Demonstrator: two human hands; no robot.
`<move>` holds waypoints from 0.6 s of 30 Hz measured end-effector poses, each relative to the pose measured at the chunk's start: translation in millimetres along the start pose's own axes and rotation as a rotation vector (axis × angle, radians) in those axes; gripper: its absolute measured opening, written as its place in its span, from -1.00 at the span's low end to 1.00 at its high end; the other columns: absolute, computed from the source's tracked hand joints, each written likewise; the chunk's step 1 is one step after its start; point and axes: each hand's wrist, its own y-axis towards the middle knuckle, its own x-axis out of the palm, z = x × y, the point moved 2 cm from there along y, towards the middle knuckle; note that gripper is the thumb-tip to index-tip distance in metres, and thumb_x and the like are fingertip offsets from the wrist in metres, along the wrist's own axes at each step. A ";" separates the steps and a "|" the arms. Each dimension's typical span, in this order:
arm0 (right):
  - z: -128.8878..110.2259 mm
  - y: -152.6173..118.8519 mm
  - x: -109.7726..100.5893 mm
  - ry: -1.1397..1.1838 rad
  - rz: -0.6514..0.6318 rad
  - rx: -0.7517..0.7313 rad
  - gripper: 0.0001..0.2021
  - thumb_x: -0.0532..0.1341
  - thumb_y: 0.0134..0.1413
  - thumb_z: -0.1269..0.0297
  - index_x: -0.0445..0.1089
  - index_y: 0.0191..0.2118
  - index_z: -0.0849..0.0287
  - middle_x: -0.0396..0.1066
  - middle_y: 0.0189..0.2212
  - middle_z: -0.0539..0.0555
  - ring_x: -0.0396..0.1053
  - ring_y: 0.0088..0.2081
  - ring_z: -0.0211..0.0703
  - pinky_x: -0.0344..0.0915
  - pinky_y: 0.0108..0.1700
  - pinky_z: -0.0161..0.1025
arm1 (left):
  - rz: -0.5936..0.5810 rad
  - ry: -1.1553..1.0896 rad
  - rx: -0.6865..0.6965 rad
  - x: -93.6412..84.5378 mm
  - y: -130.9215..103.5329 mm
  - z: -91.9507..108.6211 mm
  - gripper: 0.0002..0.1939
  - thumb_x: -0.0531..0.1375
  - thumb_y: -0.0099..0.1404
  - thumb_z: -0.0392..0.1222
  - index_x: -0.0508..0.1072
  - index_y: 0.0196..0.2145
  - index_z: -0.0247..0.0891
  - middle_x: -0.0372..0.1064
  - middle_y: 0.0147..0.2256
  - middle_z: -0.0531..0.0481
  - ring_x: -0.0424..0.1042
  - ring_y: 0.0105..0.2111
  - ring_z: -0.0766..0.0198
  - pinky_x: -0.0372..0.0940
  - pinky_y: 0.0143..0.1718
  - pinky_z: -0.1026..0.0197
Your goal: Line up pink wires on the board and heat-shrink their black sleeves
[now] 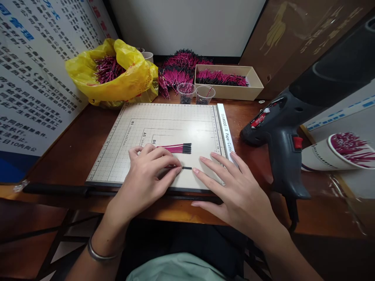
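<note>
My left hand (152,169) is closed in a pinch on a thin wire with a black sleeve (187,168) at its end. The wire lies along a paper cutter board (181,121), and most of its length is under my fingers. My right hand (234,187) rests with spread fingers at the board's right side, its index fingertip close to the black sleeved end. Whether that fingertip touches the sleeve, I cannot tell. Just beyond my left fingers, several magenta wires (175,148) lie in a row, black ends lined up to the right.
At the right, a dark heat gun (288,128) stands near a paper cup (316,156) full of wires. Behind the board are a yellow bag (99,91), a wire heap (178,74), two plastic cups (186,93) and a box (231,92). The cutter handle (55,190) lies along the front.
</note>
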 end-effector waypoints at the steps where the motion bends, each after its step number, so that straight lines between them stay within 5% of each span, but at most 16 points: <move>1: 0.1 -0.1 0.0 0.003 0.001 0.002 -0.55 0.15 0.32 -0.04 0.44 0.11 0.16 0.46 0.15 0.16 0.38 0.17 0.26 0.26 0.17 0.33 | -0.002 0.000 -0.002 -0.1 -0.2 -0.3 -0.89 0.19 0.43 -0.23 0.52 -0.26 -0.11 0.52 -0.26 0.10 0.36 -0.21 0.18 -0.04 -0.08 0.00; 18: -0.7 0.4 -0.1 0.008 -0.006 0.022 -0.54 0.13 0.31 -0.07 0.44 0.11 0.14 0.48 0.13 0.16 0.38 0.16 0.25 0.19 0.20 0.40 | -0.044 0.025 0.003 0.4 0.7 0.6 -0.82 0.12 0.47 -0.19 0.52 -0.25 -0.11 0.54 -0.23 0.04 0.37 -0.19 0.16 0.01 -0.06 -0.03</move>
